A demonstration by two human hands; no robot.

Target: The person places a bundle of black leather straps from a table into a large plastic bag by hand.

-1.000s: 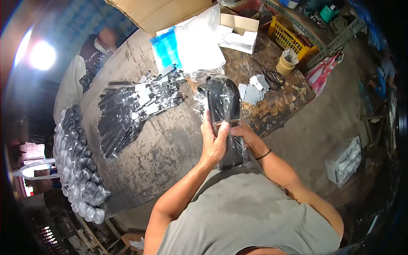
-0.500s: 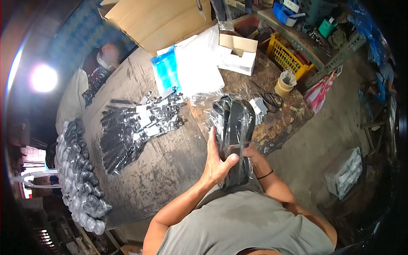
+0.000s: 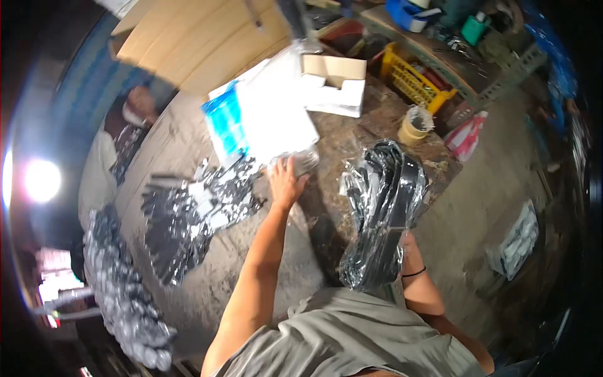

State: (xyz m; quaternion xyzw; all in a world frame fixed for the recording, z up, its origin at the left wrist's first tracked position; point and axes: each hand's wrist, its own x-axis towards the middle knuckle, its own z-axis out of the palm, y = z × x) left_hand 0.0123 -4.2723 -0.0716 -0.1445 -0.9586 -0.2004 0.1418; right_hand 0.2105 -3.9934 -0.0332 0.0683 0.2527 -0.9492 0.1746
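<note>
gripping the bundle of black pieces in clear plastic [image 3: 383, 213], the right hand [image 3: 409, 251] sits at its lower right edge, right of the frame's centre; its fingers are mostly hidden behind the load. the left hand [image 3: 287, 183] is well apart from it, near the middle of the frame, open with fingers spread over the near edge of some crumpled clear plastic [image 3: 306, 162] (whether it presses down or only skims, i cannot tell). white sheets [image 3: 270, 103] lie just above that hand, and a fan of black packets [image 3: 173, 220] spreads across the table [image 3: 303, 251] at left.

the bundle looks fairly weighty for one hand, bendy along its length rather than stiff, and unlikely to break. its glossy wrap would probably be slippery, letting inner pieces slide past each other. the narrower middle seems the best hold, thumb over, fingers under; the loose, looped upper end would likely flop.
</note>
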